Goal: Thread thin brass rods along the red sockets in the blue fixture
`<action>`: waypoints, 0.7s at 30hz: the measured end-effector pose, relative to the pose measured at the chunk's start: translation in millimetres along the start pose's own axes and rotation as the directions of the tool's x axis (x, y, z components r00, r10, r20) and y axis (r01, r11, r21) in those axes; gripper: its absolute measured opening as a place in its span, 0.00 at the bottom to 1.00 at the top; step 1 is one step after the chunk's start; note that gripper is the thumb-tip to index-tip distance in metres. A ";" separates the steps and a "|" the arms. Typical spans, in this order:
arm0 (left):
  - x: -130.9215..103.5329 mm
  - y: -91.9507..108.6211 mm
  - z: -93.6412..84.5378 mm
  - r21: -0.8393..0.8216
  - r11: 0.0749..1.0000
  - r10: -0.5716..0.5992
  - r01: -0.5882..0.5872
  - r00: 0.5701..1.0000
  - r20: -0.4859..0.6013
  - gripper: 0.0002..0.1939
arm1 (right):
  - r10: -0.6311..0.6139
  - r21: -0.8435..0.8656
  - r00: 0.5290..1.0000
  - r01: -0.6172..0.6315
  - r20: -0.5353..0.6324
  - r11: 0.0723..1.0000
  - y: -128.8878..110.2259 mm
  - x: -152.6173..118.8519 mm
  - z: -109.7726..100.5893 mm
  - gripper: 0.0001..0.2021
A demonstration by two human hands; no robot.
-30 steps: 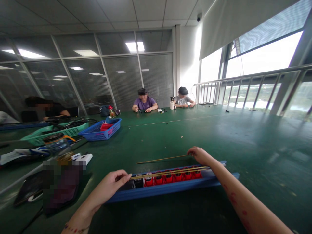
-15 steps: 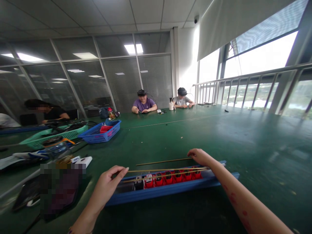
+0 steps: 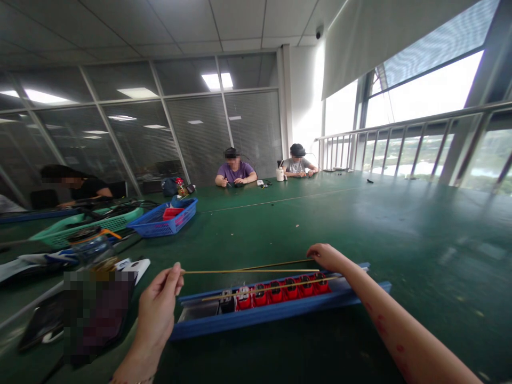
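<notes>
My left hand [image 3: 159, 298] pinches the left end of a thin tan stick [image 3: 240, 271], held above the back edge of a long blue tray [image 3: 276, 314]. Beyond the tray, my right hand [image 3: 326, 257] has its fingers bent down at the right end of another thin stick [image 3: 276, 264]. A third stick [image 3: 256, 291] lies across the row of several red pieces with black tops [image 3: 276, 292] inside the tray. One dark piece [image 3: 227, 302] stands at the row's left end.
To the left are a blue basket [image 3: 164, 228] with a red box, a green basket [image 3: 52, 234] with cables, a jar [image 3: 92, 245] and a dark phone [image 3: 44, 317]. Two people [image 3: 236, 170] sit across the green table [image 3: 256, 234]; another person [image 3: 88, 186] sits at the far left.
My left hand has moved left and slightly up with its stick, whose right end has drawn left over the tray. My right hand has hardly moved.
</notes>
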State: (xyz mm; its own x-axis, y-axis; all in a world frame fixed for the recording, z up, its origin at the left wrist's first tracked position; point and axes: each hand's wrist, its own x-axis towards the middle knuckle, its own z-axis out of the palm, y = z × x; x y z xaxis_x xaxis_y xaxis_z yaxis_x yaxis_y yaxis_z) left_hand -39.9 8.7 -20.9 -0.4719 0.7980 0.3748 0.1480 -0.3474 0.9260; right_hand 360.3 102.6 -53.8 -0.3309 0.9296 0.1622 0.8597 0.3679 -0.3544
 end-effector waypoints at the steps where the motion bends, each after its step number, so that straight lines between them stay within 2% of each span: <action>1: 2.5 -2.8 -1.1 -0.020 1.000 -0.014 0.014 1.000 -0.014 0.13 | -0.007 -0.004 1.000 0.007 -0.004 1.000 -0.4 -0.1 0.0 0.16; 6: 8.5 -12.2 -2.7 0.027 0.998 -0.064 0.065 0.998 -0.022 0.16 | -0.035 0.034 0.991 0.040 -0.129 0.999 -5.8 -4.9 -4.9 0.13; 9: 7.5 -12.7 -1.1 0.101 0.991 -0.087 0.087 0.996 -0.006 0.17 | -0.025 0.171 0.977 0.063 -0.211 0.983 -9.1 -12.6 -13.5 0.13; 11: 5.5 -11.6 0.7 0.149 0.985 -0.091 0.087 0.996 0.016 0.17 | -0.009 0.269 0.977 0.067 -0.212 0.961 -11.1 -19.7 -22.3 0.14; 16: -0.1 -7.8 5.4 0.251 0.965 -0.104 0.074 0.989 0.110 0.20 | -0.094 0.418 0.995 0.095 -0.025 0.903 -16.4 -40.0 -50.0 0.19; 19: -1.4 -6.0 7.2 0.337 0.939 -0.146 0.065 0.964 0.223 0.21 | -0.187 0.449 0.971 0.103 0.147 0.887 -19.9 -50.9 -64.2 0.17; 21: -0.4 -3.7 8.3 0.398 0.917 -0.151 0.016 0.938 0.311 0.19 | -0.218 0.432 0.946 0.097 0.239 0.896 -22.4 -56.9 -71.0 0.18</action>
State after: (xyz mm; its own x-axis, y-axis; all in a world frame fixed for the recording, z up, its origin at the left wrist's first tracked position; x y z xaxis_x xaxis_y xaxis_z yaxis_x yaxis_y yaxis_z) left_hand -33.0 13.8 -24.1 -0.1948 0.9544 0.2264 0.4741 -0.1105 0.8735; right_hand 387.4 40.0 10.3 -0.5933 0.8049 0.0107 0.5702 0.4297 -0.7002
